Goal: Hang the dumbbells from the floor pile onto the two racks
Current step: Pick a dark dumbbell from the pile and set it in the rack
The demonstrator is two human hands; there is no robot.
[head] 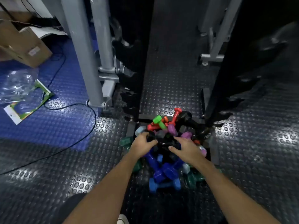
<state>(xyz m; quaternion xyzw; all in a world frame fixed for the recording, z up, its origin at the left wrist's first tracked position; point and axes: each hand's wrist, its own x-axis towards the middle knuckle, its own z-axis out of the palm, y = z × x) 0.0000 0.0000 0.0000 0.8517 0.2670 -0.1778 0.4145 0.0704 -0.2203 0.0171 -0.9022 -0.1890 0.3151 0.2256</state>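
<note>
Both forearms reach to the multicoloured dumbbell pile (166, 147) on the studded floor, between two dark racks (226, 62). Left hand (143, 143) clasps a black dumbbell (151, 137); right hand (186, 147) hovers spread. Lift clear first.

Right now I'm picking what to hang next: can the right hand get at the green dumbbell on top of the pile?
Probably yes: the green dumbbell lies uncovered atop the pile, just beyond the right hand.

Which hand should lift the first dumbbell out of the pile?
Left. The left hand already curls around a black dumbbell atop the pile, while the right hand hovers spread open.
</note>
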